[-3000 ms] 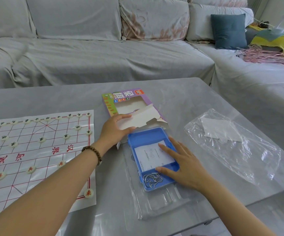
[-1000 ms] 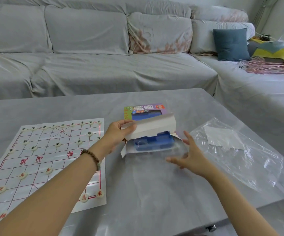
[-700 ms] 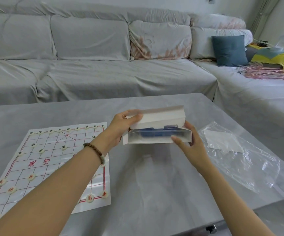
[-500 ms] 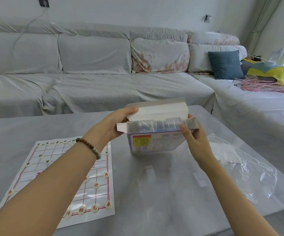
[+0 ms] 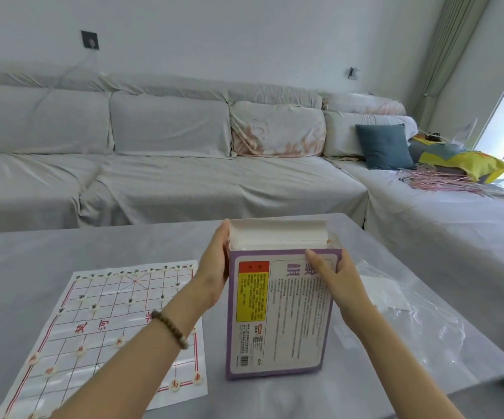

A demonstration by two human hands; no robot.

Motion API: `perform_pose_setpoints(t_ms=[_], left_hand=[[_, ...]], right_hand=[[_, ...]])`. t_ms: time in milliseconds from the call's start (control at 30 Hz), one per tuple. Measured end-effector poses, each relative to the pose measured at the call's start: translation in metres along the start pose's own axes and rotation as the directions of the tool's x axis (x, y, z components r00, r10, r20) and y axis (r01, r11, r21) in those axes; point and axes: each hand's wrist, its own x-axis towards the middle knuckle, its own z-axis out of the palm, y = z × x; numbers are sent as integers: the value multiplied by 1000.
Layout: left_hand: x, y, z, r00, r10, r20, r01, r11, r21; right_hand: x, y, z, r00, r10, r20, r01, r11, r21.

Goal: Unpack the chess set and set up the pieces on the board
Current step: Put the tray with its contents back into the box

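On the left part of the tabletop (image 5: 33, 267) a paper board (image 5: 105, 334) with a red grid is lying flat, running toward the near edge. Small round pale pieces (image 5: 80, 351) are sitting on its line crossings, some in the far rows and some in the near rows.

Just right of the board, the left hand (image 5: 214, 267), with a bead bracelet (image 5: 170, 329) on its wrist, is gripping the left edge of a purple-bordered box (image 5: 278, 316) near the top, palm against the side and fingers curling behind it. The box is standing upright in the middle of the tabletop, its printed back facing the camera and its white top flap standing open; whether its bottom edge is touching the surface I cannot tell.

The right hand (image 5: 340, 285) is holding the box's upper right corner, thumb pressing on the printed face and fingers wrapping behind the right edge.

Toward the right edge of the tabletop a crumpled clear plastic bag (image 5: 426, 325) is lying, close beside the box.

Beyond the far edge a grey covered sofa (image 5: 169, 164) is stretching across the room.
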Motion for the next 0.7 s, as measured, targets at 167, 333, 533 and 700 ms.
perform_pose_setpoints(t_ms=[167,333,533,700], left_hand=[[-23,-11,13,994,105,7,-105,991,77],[-14,-11,8,968,252,-18,-246,958,148],[-16,-13,13,939,342,-29,-329,921,209],[-14,-17,14,937,346,49,-349,934,82]], right_hand=[[-12,-12,-3,998,64,7,-64,977,204],[-14,-19,-7,995,80,-57,-64,966,250],[-8,-20,-11,998,-44,-48,55,966,253],[-4,-19,-4,995,-75,-66,92,949,301]])
